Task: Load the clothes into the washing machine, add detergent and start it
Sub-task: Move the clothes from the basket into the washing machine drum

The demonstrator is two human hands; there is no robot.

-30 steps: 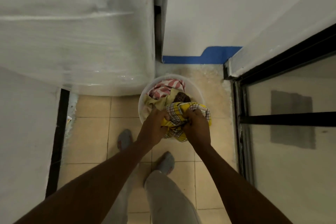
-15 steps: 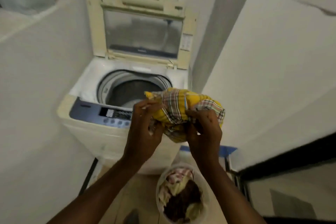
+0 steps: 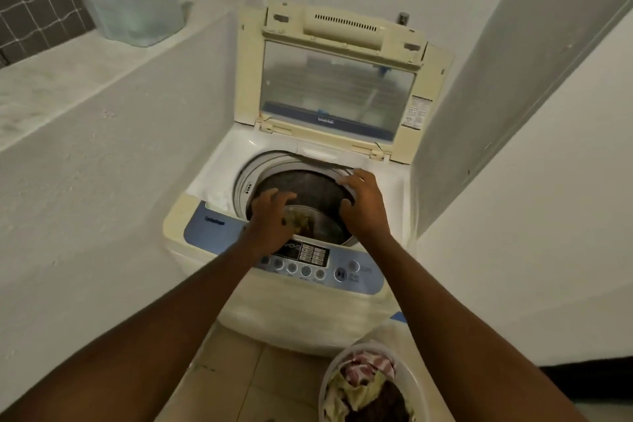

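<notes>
Both hands, left [image 3: 270,219] and right [image 3: 364,205], spread empty over the open washing machine [image 3: 308,301] drum [image 3: 305,192]; laundry basket [image 3: 409,384] on floor.

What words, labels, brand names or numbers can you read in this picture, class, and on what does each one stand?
Nothing reads with certainty.
Dark wording on the blue control panel of the cream top-loading washing machine: too blurred to read.
Button captions and the dark display: too small.
White sticker on the raised lid's frame: print too small.
Small mark on the grey drum ring: blurred.
Badge on the lid's blue strip: unreadable.
</notes>
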